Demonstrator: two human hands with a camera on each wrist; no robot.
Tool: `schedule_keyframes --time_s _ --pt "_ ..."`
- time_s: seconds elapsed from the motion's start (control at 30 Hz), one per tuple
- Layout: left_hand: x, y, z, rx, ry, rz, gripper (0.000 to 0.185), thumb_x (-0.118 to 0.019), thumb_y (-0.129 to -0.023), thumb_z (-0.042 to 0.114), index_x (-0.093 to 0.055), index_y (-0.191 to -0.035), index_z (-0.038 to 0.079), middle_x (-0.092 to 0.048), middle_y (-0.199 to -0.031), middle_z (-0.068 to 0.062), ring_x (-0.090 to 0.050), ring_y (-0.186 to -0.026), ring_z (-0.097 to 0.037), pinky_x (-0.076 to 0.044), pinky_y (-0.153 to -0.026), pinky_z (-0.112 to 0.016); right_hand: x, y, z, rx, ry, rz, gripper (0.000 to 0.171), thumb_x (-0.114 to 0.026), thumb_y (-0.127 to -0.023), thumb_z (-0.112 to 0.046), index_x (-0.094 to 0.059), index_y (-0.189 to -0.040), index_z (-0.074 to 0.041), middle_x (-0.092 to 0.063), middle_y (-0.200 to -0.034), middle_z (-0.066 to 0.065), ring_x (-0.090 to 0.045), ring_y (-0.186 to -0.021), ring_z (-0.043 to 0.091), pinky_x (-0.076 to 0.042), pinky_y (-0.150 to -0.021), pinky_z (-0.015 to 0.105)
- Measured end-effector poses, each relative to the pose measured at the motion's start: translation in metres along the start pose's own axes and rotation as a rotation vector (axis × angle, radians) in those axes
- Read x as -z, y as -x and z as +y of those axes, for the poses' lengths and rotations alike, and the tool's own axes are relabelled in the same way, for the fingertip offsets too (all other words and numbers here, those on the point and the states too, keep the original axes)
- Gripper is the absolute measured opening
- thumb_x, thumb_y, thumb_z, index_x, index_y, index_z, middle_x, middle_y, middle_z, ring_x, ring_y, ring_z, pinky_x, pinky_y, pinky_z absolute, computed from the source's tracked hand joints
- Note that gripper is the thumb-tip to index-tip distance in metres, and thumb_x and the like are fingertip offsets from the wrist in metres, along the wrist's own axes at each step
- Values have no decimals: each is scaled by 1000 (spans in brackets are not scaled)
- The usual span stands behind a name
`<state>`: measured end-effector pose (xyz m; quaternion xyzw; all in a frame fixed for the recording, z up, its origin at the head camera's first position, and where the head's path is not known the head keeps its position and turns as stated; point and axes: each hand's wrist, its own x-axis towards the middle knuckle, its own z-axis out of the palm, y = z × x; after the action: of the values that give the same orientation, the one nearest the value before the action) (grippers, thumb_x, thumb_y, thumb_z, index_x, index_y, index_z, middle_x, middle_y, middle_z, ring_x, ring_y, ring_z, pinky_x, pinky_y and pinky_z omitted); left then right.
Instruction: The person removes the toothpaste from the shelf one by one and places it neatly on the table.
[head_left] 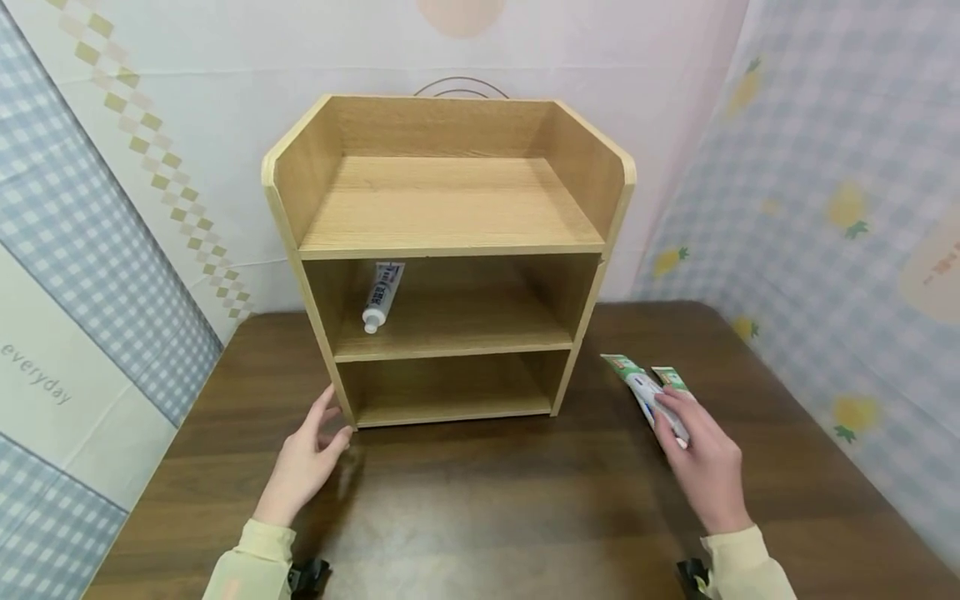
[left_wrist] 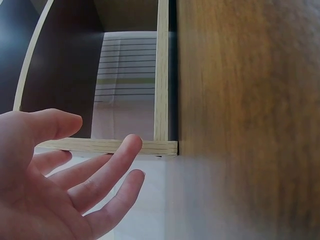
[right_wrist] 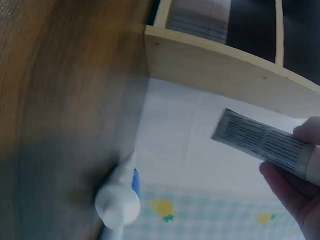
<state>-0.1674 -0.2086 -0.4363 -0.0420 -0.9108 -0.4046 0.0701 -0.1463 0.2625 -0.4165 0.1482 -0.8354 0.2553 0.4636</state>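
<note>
Watching a person at a brown desk [head_left: 465,508], both hands out front. Right hand [head_left: 701,458], right of the frame: thumb and fingers pinch a green-and-white tube [head_left: 645,392] near its cap end, tail aimed toward upper left. Right wrist view shows the tube's printed side, the grip at the frame's right edge and the tube off the desk surface.

Second tube [right_wrist: 117,205] lies on the desk, lower left of that view, white cap toward the camera, some blue on its side. From the head view it's the one just right of the held tube, mostly hidden by the hand.

Left hand [head_left: 306,462], lower left of the frame: fingers spread and loosely bent, thumb apart, nothing held. It's right at the lower left corner of the wooden shelf [head_left: 453,250]; can't tell if the fingertips make contact.

Shelf stands upright, center of frame, top deck with raised sides and back, two compartments below. White tube [head_left: 383,296] with dark lettering sits at the left of the middle compartment, cap toward the front edge.

Pale sleeves [head_left: 251,562] on both arms, patterned cloth [head_left: 810,242] behind, pineapples on the right side.
</note>
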Motion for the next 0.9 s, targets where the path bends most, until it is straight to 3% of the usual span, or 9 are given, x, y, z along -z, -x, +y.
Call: schedule_keyframes --time_s 0.1,0.2,0.33,0.4,0.57,0.7,0.9 --pt "0 0 0 -3 -1 1 66 -55 -97 13 -23 -154 15 -54 -137 -27 -73 -85 -23 -52 -85 -50 -8 0 3 25 26 -73 34 -73 -71 7 -71 -104 -3 -72 -106 16 -67 -106 17 -28 -100 -1" --pt "0 0 0 -2 -2 -4 66 -55 -97 13 -23 -155 16 -54 -137 -27 -73 -85 -23 -52 -83 -48 -15 -2 7 43 59 -122 35 -76 -69 9 -71 -103 -1 -72 -105 16 -68 -95 33 -41 -96 12" --pt "0 0 0 0 -5 -11 67 -55 -97 13 -22 -155 16 -54 -136 -27 -73 -84 -23 -52 -83 -48 -24 -3 17 3 97 -193 28 -75 -75 6 -70 -102 0 -72 -104 18 -69 -93 35 -51 -80 42" --pt "1 0 0 0 -8 -14 67 -55 -97 13 -22 -155 16 -54 -136 -27 -73 -84 -23 -52 -84 -48 -28 -2 22 -13 116 -242 25 -74 -77 4 -69 -101 0 -72 -101 18 -70 -88 35 -52 -74 47" --pt "2 1 0 -2 -13 -27 67 -55 -97 13 -21 -155 16 -54 -137 -27 -73 -85 -22 -52 -84 -48 -31 6 31 -22 139 -349 20 -74 -78 1 -68 -96 -5 -71 -90 12 -68 -75 29 -52 -64 47" --pt "2 0 0 -2 -16 -27 67 -55 -97 14 -21 -155 17 -55 -137 -26 -73 -84 -22 -52 -83 -47 -32 8 32 -59 139 -406 22 -73 -78 1 -67 -97 -6 -70 -92 11 -67 -75 30 -51 -64 47" --pt "3 1 0 6 -11 -30 69 -55 -98 14 -19 -156 17 -53 -138 -26 -73 -85 -22 -52 -82 -44 -36 2 28 -106 172 -637 25 -73 -79 -3 -67 -104 -3 -68 -104 17 -68 -81 32 -54 -68 47"
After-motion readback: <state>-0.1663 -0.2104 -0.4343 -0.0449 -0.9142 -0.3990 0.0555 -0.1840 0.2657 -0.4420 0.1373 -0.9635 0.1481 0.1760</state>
